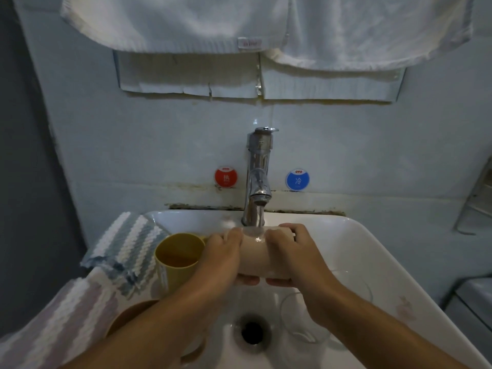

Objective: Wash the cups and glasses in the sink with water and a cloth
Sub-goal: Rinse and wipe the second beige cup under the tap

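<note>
1. The left hand [222,258] is gripping one end of a beige cup [257,258], fingers curled over its top and thumb tucked beneath.
2. The right hand [288,255] is gripping the other end likewise, so the cup is lying on its side between the two hands.
3. Water is running from the chrome tap [257,179], just beyond the knuckles, onto the cup's middle.
4. A yellow mug [177,259] is standing just left of the left hand, touching a striped cloth [127,243] draped over the sink [372,251] rim.
5. A brown cup [130,315] is lying under the left forearm.
6. A clear glass [300,320] is lying below the right wrist, near the drain [252,332].
</note>
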The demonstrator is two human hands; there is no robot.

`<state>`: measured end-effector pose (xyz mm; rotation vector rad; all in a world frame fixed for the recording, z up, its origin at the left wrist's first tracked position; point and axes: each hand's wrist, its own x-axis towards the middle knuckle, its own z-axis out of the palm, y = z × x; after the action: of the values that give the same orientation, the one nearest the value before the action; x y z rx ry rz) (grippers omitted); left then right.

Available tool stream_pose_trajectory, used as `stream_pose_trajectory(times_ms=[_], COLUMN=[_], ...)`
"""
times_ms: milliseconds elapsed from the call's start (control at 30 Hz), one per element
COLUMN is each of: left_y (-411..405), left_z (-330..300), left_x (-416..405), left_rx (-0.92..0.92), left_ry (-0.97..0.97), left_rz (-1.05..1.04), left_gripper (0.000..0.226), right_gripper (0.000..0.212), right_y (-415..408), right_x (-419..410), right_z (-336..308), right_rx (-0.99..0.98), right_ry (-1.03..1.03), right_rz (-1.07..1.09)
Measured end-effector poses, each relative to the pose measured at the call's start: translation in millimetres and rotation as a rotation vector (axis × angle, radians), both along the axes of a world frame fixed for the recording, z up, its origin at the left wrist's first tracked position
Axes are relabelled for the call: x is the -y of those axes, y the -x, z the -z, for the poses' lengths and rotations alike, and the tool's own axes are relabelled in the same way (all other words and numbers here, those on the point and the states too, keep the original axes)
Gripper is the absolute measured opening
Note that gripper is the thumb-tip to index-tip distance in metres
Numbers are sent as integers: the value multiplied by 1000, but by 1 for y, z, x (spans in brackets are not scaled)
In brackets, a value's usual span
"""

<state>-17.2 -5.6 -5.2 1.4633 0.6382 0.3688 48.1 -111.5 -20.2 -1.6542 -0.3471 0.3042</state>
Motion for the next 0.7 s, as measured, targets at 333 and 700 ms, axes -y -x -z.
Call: stream_pose_trajectory(times_ms=[333,700], left_y=[5,6], left_z=[-1,-3], left_x=[1,6], left_rx=[9,33], left_ry=[-47,-90], left_rz=[81,114], left_gripper=[45,52], right_gripper=[38,36], right_y=[1,0], right_x=[2,1], right_z=[-1,1], right_rx=[-23,8], right_ry=[-2,-39], right_rz=[14,4])
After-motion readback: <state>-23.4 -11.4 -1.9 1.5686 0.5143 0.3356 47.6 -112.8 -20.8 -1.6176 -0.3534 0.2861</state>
